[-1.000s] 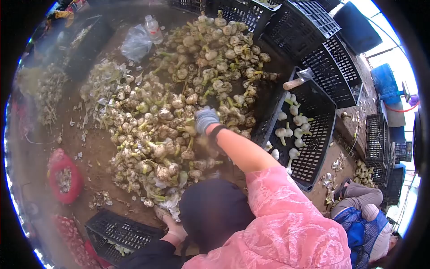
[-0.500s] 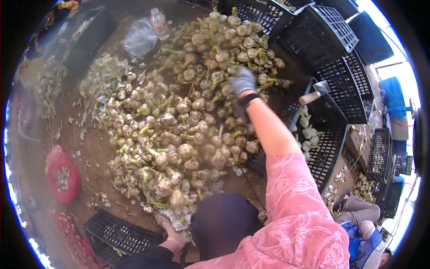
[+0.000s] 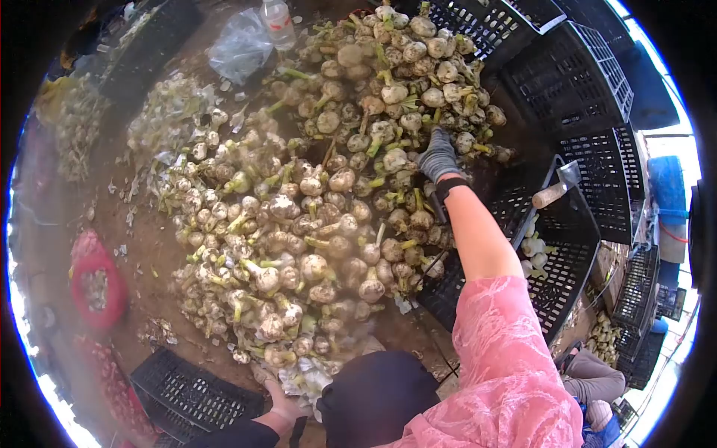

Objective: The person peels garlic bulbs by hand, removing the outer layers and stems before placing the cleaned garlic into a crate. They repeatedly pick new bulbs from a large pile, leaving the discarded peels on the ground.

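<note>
A large heap of garlic bulbs (image 3: 284,205), with dirt on them and stems trimmed short or still green, lies on the ground before me. My right hand (image 3: 439,158), in a grey glove with a dark band at the wrist, reaches into the heap's right side. Its fingers reach forward and apart among the bulbs, touching some; no bulb shows clearly in its grasp. Low in the view, my left hand (image 3: 278,394) is bare, its fingers loosely stretched at the heap's near edge. Pale garlic skins (image 3: 308,379) lie beside it. A dark rounded shape (image 3: 377,399) covers the ground nearest me.
Black plastic crates (image 3: 560,75) line the right side. A wooden-handled blade (image 3: 551,196) rests on the rim of one crate (image 3: 571,254) holding cleaner garlic (image 3: 534,250). Another crate (image 3: 198,392) stands lower left. A plastic bag (image 3: 240,46) and bottle (image 3: 278,26) lie behind the heap.
My right hand has shifted right and slightly down in view, still at the heap. Heap and crates appear displaced as the camera turned. My left hand stays by the near edge.
</note>
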The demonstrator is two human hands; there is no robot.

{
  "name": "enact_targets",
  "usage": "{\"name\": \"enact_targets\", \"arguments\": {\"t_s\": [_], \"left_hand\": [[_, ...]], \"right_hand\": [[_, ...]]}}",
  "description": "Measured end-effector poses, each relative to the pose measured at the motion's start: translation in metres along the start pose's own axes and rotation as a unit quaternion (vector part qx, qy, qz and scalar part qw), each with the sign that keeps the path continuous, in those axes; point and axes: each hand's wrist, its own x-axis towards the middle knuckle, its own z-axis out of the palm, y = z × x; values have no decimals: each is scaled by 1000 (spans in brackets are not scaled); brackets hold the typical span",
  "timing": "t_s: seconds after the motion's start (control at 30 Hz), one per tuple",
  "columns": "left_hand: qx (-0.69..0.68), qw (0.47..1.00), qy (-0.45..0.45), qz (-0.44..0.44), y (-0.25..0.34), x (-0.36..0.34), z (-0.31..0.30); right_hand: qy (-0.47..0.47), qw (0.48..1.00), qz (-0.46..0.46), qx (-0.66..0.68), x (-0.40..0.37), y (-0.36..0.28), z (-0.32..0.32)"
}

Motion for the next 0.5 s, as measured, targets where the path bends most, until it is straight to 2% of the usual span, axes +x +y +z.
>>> {"name": "enact_targets", "arguments": {"t_s": [0.03,0.07,0.17,0.2,0.23,0.27,0.3,0.33,0.37,0.43,0.47,0.5], "left_hand": [[21,1000,0,-4,-1,0,0],[131,988,66,53,-4,-20,58],[109,992,34,54,-1,-6,26],[4,999,-34,17,0,-5,16],[4,999,-32,19,3,-3,6],[-109,986,-128,-14,5,-4,10],[-220,949,-222,-47,5,-5,13],[-58,988,-141,-1,5,-3,0],[-62,988,-141,-3,4,-5,-3],[-49,997,-51,-15,2,-5,-5],[-48,997,-53,-14,4,-2,1],[-47,999,2,16,5,1,10]], "right_hand": [[-3,1000,8,11,-6,-4,0],[-6,1000,16,25,-9,-7,-1],[-25,999,24,-16,-9,-17,-8],[34,997,56,35,0,-18,2],[32,997,56,38,8,-15,8],[12,999,36,-30,8,-20,-1],[-8,995,15,-99,7,-25,-5],[18,995,-6,-100,5,-24,-3],[15,994,-7,-105,6,-21,0],[51,987,-74,-136,11,-12,4],[63,980,-93,-165,15,-12,6],[64,980,-94,-163,19,-13,10]]}}
